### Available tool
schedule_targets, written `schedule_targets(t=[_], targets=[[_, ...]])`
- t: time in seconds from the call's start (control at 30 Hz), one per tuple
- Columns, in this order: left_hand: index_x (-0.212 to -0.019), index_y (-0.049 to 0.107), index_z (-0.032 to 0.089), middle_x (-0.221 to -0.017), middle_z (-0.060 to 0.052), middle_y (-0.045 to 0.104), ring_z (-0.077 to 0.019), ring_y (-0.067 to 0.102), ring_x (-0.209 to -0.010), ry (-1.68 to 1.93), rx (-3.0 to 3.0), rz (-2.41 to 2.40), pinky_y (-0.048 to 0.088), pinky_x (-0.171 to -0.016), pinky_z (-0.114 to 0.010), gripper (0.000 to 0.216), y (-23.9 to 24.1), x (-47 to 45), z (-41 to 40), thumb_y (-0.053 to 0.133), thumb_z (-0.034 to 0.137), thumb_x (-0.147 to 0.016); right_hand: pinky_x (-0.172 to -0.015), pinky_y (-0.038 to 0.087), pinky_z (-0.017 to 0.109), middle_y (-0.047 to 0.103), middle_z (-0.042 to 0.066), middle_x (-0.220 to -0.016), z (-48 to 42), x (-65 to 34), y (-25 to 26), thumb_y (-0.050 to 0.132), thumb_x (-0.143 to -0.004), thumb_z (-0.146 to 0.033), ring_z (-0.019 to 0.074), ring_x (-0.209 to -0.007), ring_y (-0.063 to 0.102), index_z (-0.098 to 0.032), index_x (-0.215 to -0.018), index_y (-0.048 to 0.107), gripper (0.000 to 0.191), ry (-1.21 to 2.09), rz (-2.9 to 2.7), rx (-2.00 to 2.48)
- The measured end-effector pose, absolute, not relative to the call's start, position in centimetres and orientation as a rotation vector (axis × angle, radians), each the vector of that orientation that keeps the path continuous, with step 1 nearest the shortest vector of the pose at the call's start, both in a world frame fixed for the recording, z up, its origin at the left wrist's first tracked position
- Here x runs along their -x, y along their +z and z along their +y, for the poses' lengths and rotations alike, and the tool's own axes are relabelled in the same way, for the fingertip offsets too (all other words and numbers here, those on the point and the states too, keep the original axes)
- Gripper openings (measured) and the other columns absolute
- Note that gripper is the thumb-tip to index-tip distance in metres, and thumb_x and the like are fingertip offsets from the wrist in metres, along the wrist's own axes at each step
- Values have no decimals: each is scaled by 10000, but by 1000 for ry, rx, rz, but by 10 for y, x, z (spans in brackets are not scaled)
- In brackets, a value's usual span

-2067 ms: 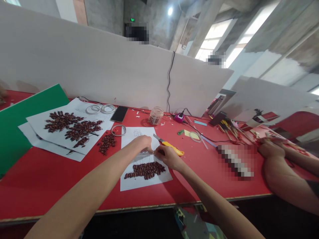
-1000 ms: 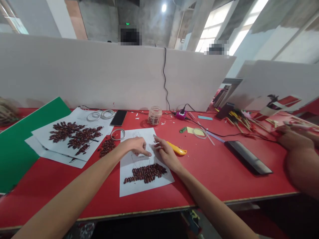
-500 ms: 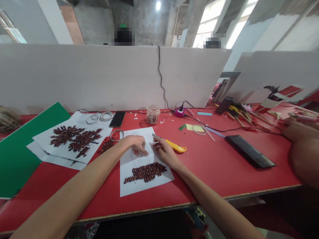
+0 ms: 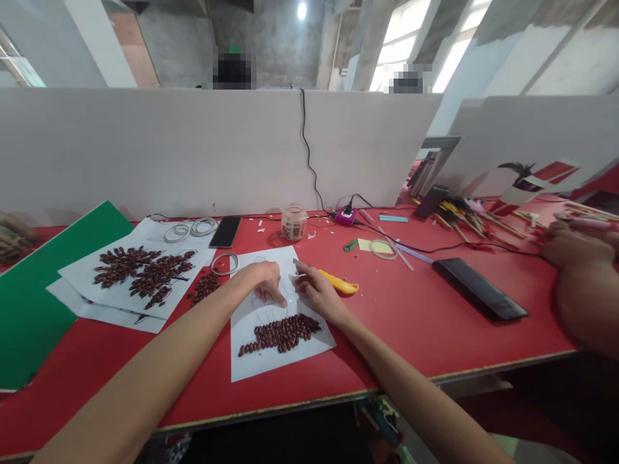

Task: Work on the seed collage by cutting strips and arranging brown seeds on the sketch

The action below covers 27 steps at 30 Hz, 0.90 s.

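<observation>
On the white sheet with pencil lines point(image 4: 246, 312) I work with both hands. My left hand point(image 4: 267, 282) is curled, its index finger pointing down to the paper; anything under the fingertips is too small to make out. Just right of it, my right hand point(image 4: 316, 293) rests at the sheet's edge, fingers closed around a yellow utility knife point(image 4: 342, 284). The blade sticks out past the fingers toward the upper left. Rows of dark red-brown beans point(image 4: 280, 334) lie on the drawing below both hands. A loose pile of beans point(image 4: 206, 287) lies left of the sheet.
Bean-covered sheets point(image 4: 145, 270) and a green board point(image 4: 43, 303) lie left. Behind are a black phone point(image 4: 225, 232), a glass jar point(image 4: 293, 223) and a purple power adapter point(image 4: 346, 216). At right lie a dark flat case point(image 4: 478, 289) and another person's hand point(image 4: 563, 245).
The view has shifted slightly. My left index finger has moved a little down toward the bean rows. My right hand and the knife stay nearly in place.
</observation>
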<state>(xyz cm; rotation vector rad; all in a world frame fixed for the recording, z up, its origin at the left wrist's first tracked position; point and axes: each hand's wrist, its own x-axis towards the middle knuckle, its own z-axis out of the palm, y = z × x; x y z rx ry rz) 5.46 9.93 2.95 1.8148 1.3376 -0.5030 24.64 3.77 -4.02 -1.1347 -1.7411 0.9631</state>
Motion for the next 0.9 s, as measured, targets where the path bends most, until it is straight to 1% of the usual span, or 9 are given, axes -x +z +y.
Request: schedule_targets(t=[0.07, 0.17, 0.3, 0.4, 0.47, 0.57, 0.67, 0.77, 0.9], targets=[[-557, 597, 173, -590, -41, 694, -211, 705, -634, -493, -1817, 1343, 594, -642, -282, 517, 31, -55, 98, 937, 544, -442, -857, 569, 379, 678, 109, -1139, 36, -246, -39, 412, -759, -73, 194, -933, 666, -179, -1380, 545, 644, 959, -1742, 1120], [-557, 574, 174, -560, -23, 669, -196, 685, -611, -486, -1819, 1337, 576, -625, -272, 495, 33, -54, 95, 931, 508, -480, -920, 545, 410, 633, 130, -1257, 30, -245, -34, 440, -803, -96, 214, -1022, 647, -189, -1405, 532, 617, 906, -1755, 1105], [-641, 591, 179, -576, 0, 658, -170, 664, -616, -428, -1862, 1293, 527, -598, -236, 420, 37, -46, 88, 881, 478, -590, -1015, 485, 477, 579, 164, -1346, 19, -239, -28, 545, -895, -216, 272, -1149, 592, -197, -1459, 477, 569, 641, -1913, 1137], [-734, 612, 192, -617, 27, 660, -149, 651, -638, -360, -1913, 1251, 475, -583, -211, 360, 39, -40, 82, 831, 470, -664, -1079, 425, 542, 508, 208, -1449, 16, -233, -28, 640, -883, -343, 350, -1303, 505, -169, -1508, 412, 687, 506, -2049, 1231], [-728, 610, 193, -588, 32, 639, -150, 631, -622, -342, -1948, 1247, 444, -568, -217, 352, 40, -38, 80, 837, 451, -655, -1099, 396, 569, 472, 222, -1491, 16, -231, -28, 650, -878, -370, 379, -1365, 451, -155, -1527, 383, 734, 474, -2110, 1288], [-688, 603, 188, -538, 28, 612, -160, 603, -589, -345, -1969, 1231, 419, -557, -237, 366, 41, -37, 80, 853, 447, -626, -1124, 383, 544, 441, 232, -1517, 18, -232, -29, 587, -909, -344, 366, -1385, 439, -115, -1540, 354, 710, 488, -2152, 1311], [-710, 610, 189, -557, 32, 616, -154, 590, -582, -319, -1957, 1186, 402, -547, -238, 341, 41, -34, 80, 816, 457, -667, -1144, 375, 509, 438, 224, -1519, 19, -236, -30, 484, -949, -291, 334, -1382, 447, -93, -1550, 335, 650, 498, -2183, 1322], [-735, 613, 196, -576, 47, 609, -149, 580, -594, -260, -1963, 1165, 382, -540, -233, 291, 41, -30, 78, 808, 400, -665, -1152, 374, 489, 449, 195, -1513, 19, -238, -31, 398, -972, -247, 302, -1387, 446, -118, -1560, 327, 606, 486, -2202, 1343], [-717, 609, 202, -579, 48, 607, -156, 583, -607, -190, -1991, 1187, 357, -529, -233, 252, 40, -27, 71, 817, 313, -630, -1161, 367, 469, 444, 180, -1521, 19, -237, -30, 388, -982, -266, 284, -1397, 441, -136, -1562, 326, 598, 498, -2205, 1352]])
